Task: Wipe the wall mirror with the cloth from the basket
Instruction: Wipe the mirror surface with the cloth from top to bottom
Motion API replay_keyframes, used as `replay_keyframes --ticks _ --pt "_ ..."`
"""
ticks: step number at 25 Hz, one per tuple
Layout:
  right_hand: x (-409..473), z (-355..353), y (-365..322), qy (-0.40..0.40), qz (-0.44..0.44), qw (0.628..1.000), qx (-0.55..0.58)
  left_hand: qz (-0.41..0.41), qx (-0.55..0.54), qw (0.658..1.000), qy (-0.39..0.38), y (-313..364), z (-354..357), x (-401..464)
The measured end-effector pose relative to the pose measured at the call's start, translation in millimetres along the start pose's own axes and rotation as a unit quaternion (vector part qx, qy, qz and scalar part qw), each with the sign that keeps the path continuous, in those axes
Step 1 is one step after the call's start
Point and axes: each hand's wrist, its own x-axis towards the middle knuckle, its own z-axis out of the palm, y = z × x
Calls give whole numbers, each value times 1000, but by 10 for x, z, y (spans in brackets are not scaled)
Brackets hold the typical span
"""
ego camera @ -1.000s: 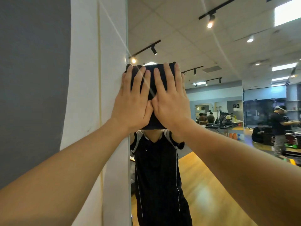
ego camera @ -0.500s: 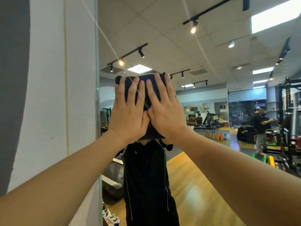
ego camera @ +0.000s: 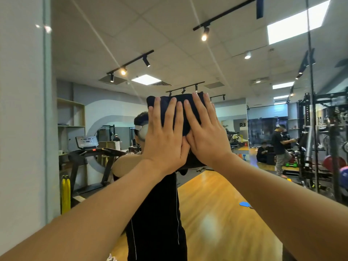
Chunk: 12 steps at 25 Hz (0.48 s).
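Observation:
A dark folded cloth [ego camera: 183, 104] lies flat against the wall mirror [ego camera: 216, 59] at about head height. My left hand [ego camera: 163, 140] and my right hand [ego camera: 204, 132] sit side by side on it, fingers straight and pointing up, palms pressing the cloth onto the glass. Only the cloth's top edge and a strip between the hands show; most of it is hidden under my hands. The basket is not in view.
The mirror's left edge [ego camera: 47, 110] meets a white wall [ego camera: 20, 129]. A vertical seam [ego camera: 312, 110] runs down the glass at the right. The mirror reflects a gym: a treadmill [ego camera: 90, 153], a weight rack [ego camera: 323, 140], a wooden floor and several people.
Both hands have slid the cloth to the right across the glass, away from the mirror's left edge. The hands keep the same flat press on the cloth.

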Motion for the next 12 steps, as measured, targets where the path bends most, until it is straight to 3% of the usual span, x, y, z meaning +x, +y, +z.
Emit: replay_keyframes --ticks 12 --pt "-678 -483 1778 -6 8 1000 -24 6 -8 1000 -5 1793 533 621"
